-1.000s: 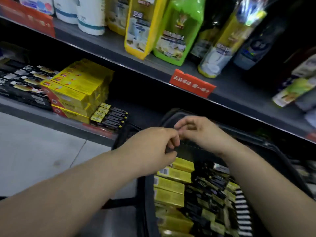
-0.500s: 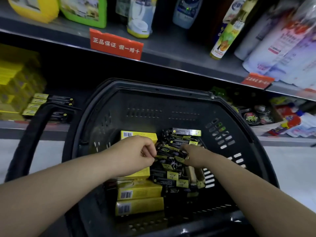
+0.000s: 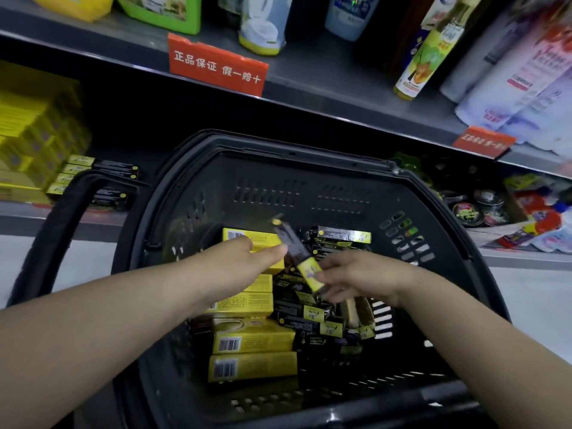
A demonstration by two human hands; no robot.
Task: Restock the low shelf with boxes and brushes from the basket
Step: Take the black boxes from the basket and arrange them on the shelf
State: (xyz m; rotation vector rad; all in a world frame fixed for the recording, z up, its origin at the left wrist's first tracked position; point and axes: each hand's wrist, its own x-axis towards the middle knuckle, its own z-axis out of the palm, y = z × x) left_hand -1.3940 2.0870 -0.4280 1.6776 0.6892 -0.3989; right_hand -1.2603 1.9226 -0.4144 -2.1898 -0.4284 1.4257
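A black plastic basket (image 3: 309, 156) stands in front of the low shelf (image 3: 37, 212). It holds yellow boxes (image 3: 252, 340) on its left side and a heap of slim black-and-yellow boxes (image 3: 312, 320) on its right. A wooden brush (image 3: 356, 309) lies among them. Above the heap, a slim black-and-yellow box (image 3: 297, 255) is lifted and tilted. My right hand (image 3: 356, 277) pinches its yellow lower end. My left hand (image 3: 247, 258) touches its dark upper part with the fingertips.
The basket's black handle (image 3: 52, 233) arcs down on the left. The low shelf holds stacked yellow boxes (image 3: 31, 140) and slim black boxes (image 3: 102, 174). Round tins (image 3: 476, 209) and packets sit at right. Bottles line the upper shelf (image 3: 325, 88) with red tags.
The view has shifted from the shelf down onto the basket. Both hands reached into the heap, and one slim black-and-yellow box has come up out of it between them.
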